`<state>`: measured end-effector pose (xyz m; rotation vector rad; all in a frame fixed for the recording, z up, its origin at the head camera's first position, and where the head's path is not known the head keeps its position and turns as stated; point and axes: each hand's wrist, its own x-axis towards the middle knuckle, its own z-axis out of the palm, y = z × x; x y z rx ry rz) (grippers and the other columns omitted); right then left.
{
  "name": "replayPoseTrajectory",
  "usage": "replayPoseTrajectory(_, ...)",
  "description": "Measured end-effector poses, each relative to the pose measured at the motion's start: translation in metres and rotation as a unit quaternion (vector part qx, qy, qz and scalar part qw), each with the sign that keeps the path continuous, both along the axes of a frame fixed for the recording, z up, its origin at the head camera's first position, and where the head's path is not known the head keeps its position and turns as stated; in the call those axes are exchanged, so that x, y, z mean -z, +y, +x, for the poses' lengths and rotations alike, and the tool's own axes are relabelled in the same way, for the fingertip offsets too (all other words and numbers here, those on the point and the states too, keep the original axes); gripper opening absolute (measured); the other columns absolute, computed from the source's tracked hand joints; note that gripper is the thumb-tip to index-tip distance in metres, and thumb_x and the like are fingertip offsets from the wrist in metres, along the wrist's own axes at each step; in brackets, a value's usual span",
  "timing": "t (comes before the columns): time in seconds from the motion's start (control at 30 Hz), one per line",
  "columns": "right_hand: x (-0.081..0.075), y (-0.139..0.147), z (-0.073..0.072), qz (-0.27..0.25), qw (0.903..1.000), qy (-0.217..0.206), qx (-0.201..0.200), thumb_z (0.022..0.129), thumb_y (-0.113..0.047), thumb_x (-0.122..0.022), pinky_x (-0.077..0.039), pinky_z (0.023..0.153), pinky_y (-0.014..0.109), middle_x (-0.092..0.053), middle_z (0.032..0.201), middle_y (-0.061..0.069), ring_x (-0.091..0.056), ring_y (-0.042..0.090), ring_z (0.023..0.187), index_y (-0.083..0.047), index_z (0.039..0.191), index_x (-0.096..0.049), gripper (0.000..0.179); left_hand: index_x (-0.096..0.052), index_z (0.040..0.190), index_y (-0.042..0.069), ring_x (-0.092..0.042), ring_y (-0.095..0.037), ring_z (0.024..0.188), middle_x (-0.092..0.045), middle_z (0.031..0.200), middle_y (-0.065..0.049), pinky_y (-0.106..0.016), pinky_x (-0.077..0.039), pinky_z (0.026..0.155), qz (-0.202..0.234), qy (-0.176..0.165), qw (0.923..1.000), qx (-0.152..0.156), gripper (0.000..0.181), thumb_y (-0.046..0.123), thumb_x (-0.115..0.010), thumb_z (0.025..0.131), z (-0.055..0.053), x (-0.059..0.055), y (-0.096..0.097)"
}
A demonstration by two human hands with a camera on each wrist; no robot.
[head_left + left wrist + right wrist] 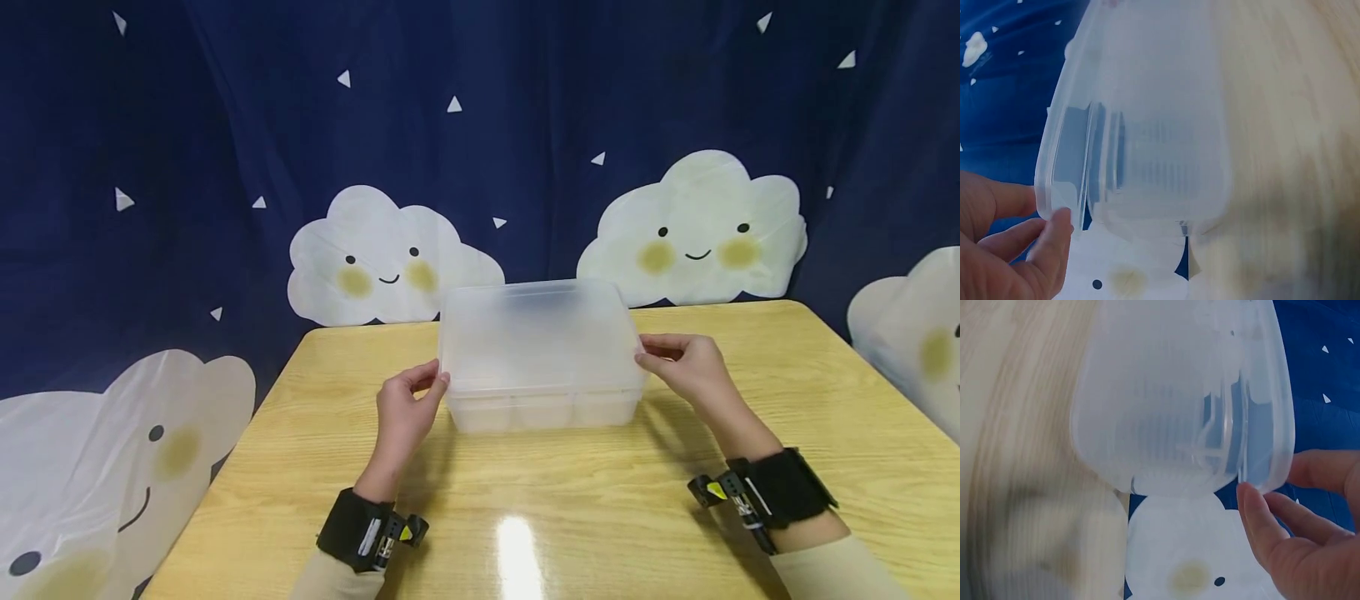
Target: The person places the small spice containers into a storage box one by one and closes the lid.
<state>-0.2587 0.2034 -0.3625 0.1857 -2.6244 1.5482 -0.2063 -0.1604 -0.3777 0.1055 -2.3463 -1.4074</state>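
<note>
A translucent white plastic storage box [543, 413] stands in the middle of the wooden table in the head view, topped by a frosted lid [536, 337]. Faint dividers show through its front wall. My left hand [408, 407] pinches the lid's left edge between thumb and fingers. At the opposite edge, my right hand [690, 367] grips the lid the same way. In the left wrist view, the left thumb [1057, 240] touches the lid's rim. The right thumb [1254, 509] presses the rim in the right wrist view. Whether the lid is fully seated, I cannot tell.
The light wooden table [525, 500] extends on all sides of the box. Behind it hangs a dark blue curtain [540, 125] with white triangles and smiling clouds. Both wrists wear black straps with small cameras.
</note>
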Motion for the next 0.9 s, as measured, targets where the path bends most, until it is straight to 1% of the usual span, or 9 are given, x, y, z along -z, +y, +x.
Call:
replayPoseTrajectory(0.13, -0.003, 0.001, 0.0, 0.029, 0.9995, -0.008, -0.002, 0.098, -0.016, -0.067, -0.051, 0.073, 0.015, -0.065, 0.125, 0.03, -0.063, 0.035, 0.111, 0.011, 0.13, -0.062, 0.042, -0.073, 0.119, -0.002, -0.07, -0.029, 0.103, -0.074, 0.114, -0.016, -0.043, -0.06, 0.084, -0.016, 0.002, 0.9999, 0.004, 0.029, 0.013, -0.073, 0.095, -0.002, 0.002, 0.001)
replayPoseTrajectory(0.27, -0.001, 0.001, 0.0, 0.05, 0.9985, -0.02, -0.001, 0.098, -0.013, -0.067, -0.052, 0.072, 0.019, -0.066, 0.122, 0.03, -0.065, 0.037, 0.11, 0.009, 0.129, -0.064, 0.039, -0.073, 0.119, -0.003, -0.07, -0.029, 0.103, -0.074, 0.114, -0.016, -0.043, -0.059, 0.086, -0.026, -0.002, 0.9996, 0.005, 0.029, 0.013, -0.072, 0.095, -0.002, 0.005, 0.001)
replayPoseTrajectory(0.5, 0.003, -0.002, -0.001, 0.056, 0.9978, -0.035, 0.0, 0.098, -0.013, -0.066, -0.054, 0.076, 0.028, -0.065, 0.123, 0.03, -0.062, 0.041, 0.113, 0.009, 0.13, -0.064, 0.039, -0.072, 0.118, -0.006, -0.071, -0.032, 0.102, -0.074, 0.113, -0.019, -0.044, -0.059, 0.085, -0.034, 0.002, 0.9994, 0.0, 0.028, 0.01, -0.071, 0.096, 0.0, 0.012, 0.002)
replayPoseTrajectory(0.6, 0.004, -0.001, -0.001, 0.06, 0.9975, -0.038, 0.0, 0.098, -0.013, -0.066, -0.054, 0.078, 0.033, -0.065, 0.122, 0.031, -0.062, 0.042, 0.113, 0.009, 0.13, -0.063, 0.039, -0.072, 0.12, -0.005, -0.07, -0.031, 0.103, -0.074, 0.113, -0.018, -0.044, -0.059, 0.086, -0.043, -0.003, 0.9991, -0.002, 0.029, 0.012, -0.07, 0.097, -0.001, 0.014, 0.003)
replayPoseTrajectory(0.7, 0.005, 0.0, -0.001, 0.063, 0.9973, -0.037, -0.002, 0.098, -0.013, -0.066, -0.055, 0.077, 0.033, -0.065, 0.122, 0.031, -0.061, 0.043, 0.112, 0.01, 0.129, -0.063, 0.039, -0.072, 0.121, -0.004, -0.07, -0.031, 0.104, -0.074, 0.113, -0.017, -0.044, -0.059, 0.086, -0.047, -0.009, 0.9988, -0.004, 0.029, 0.013, -0.07, 0.097, -0.001, 0.014, 0.003)
replayPoseTrajectory(0.9, 0.007, -0.001, -0.003, 0.063, 0.9974, -0.035, -0.006, 0.097, -0.012, -0.066, -0.054, 0.075, 0.028, -0.064, 0.121, 0.031, -0.061, 0.042, 0.112, 0.011, 0.128, -0.063, 0.038, -0.071, 0.122, -0.003, -0.069, -0.03, 0.105, -0.073, 0.114, -0.016, -0.044, -0.059, 0.087, -0.049, -0.013, 0.9987, -0.004, 0.03, 0.014, -0.069, 0.098, -0.002, 0.015, 0.003)
